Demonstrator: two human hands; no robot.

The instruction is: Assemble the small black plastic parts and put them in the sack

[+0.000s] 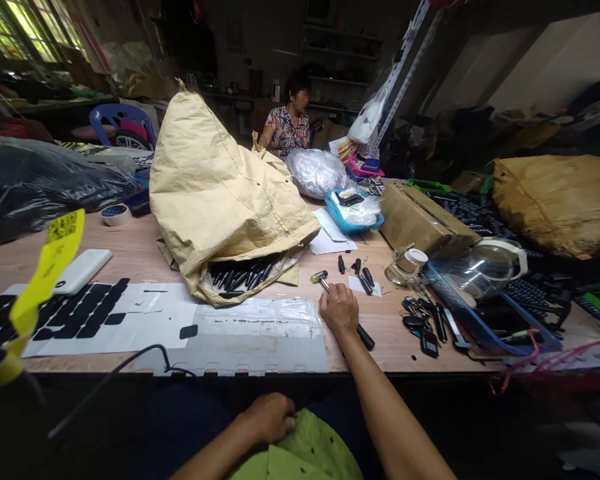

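Note:
On the table's front edge, my right hand (340, 310) is closed around a small hammer (366, 337). Its yellowish head (319, 276) points up and left, and the black grip end sticks out below my wrist. Black cylindrical pieces (366, 280) lie just beyond, some on a scrap of white paper. Low over my lap, my left hand (273, 417) has its fingers curled beside the green cloth (310, 443); what is inside them, if anything, is hidden. A clear plastic sheet (280, 357) lies left of the hammer, before a large tan sack (215, 180) whose mouth shows several black pieces.
Black stickers (97, 310) on white sheets and a white box (87, 270) are at left. Yellow tape (47, 267) hangs close to the camera. Keys (423, 333), a jar (406, 267), a blue tray (520, 340) and a cardboard box (420, 217) stand right. A person (290, 123) sits behind.

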